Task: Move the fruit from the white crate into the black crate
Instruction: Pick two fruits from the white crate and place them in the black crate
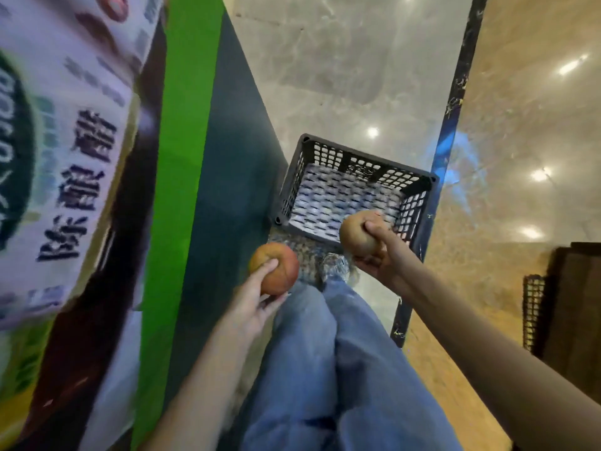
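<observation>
Head view: a black crate with lattice walls stands on the pale marble floor, at about 12 o'clock from the person's knees. Its inside shows only the lattice bottom, blurred.

The left hand grips a red-orange apple, fingers curled round its near side and the thumb across the top. The apple hangs at 7 o'clock of the crate, outside its near rim.

The right hand holds a round tan fruit, thumb on top and fingers wrapped beneath. This fruit overlaps the crate's near wall at 5 o'clock; whether it is over the inside cannot be told.

Blue jeans fill 6 o'clock. A printed package and a green panel run along 9 o'clock. A dark mesh object sits at 3 o'clock.
</observation>
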`<state>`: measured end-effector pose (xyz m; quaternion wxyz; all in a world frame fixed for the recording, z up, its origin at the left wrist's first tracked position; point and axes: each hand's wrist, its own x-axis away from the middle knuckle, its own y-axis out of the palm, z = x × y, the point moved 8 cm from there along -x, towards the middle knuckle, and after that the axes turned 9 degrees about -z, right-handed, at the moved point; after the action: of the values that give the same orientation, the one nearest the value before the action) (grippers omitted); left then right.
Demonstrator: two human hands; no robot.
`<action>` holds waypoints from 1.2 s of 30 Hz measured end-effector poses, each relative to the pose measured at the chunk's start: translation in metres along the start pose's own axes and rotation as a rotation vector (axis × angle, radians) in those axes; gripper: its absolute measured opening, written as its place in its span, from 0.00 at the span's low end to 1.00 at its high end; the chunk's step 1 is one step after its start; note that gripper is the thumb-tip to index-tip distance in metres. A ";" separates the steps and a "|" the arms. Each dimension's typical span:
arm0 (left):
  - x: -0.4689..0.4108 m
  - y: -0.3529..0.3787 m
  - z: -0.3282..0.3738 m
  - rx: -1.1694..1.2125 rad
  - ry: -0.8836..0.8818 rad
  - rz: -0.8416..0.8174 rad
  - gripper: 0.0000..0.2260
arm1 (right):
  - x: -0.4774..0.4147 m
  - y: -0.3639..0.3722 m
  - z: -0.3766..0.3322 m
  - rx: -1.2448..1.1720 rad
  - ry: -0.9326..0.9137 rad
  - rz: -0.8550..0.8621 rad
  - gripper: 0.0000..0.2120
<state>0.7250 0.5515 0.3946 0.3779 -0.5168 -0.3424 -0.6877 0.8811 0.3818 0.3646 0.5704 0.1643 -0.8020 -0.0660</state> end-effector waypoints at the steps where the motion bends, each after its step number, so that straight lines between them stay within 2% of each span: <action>1: -0.016 0.010 0.008 -0.013 -0.016 -0.007 0.15 | -0.014 0.002 -0.003 -0.008 -0.009 -0.005 0.13; 6: -0.138 0.058 0.041 -0.108 -0.055 -0.048 0.15 | -0.117 -0.006 -0.007 -0.031 -0.036 0.025 0.13; 10: -0.253 0.090 0.057 -0.237 -0.072 -0.086 0.26 | -0.224 -0.032 0.004 -0.031 -0.025 0.114 0.21; 14: -0.354 0.104 0.050 -0.334 -0.126 -0.103 0.30 | -0.317 -0.060 0.034 -0.053 0.004 0.155 0.23; 17: -0.413 0.110 0.036 -0.363 -0.164 -0.083 0.28 | -0.373 -0.077 0.059 -0.039 0.050 0.168 0.23; 22: -0.483 0.113 0.005 -0.357 -0.216 -0.042 0.25 | -0.441 -0.102 0.098 0.031 0.135 0.204 0.24; 30: -0.556 0.083 -0.022 -0.325 -0.219 0.070 0.26 | -0.500 -0.124 0.127 0.136 0.108 0.251 0.23; 36: -0.582 0.071 -0.030 -0.266 -0.202 0.104 0.26 | -0.522 -0.125 0.140 0.136 0.090 0.236 0.28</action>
<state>0.8781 0.5887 -0.1706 0.3049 -0.6455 -0.2576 -0.6511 0.9272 0.4304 -0.1862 0.5972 0.1099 -0.7920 0.0633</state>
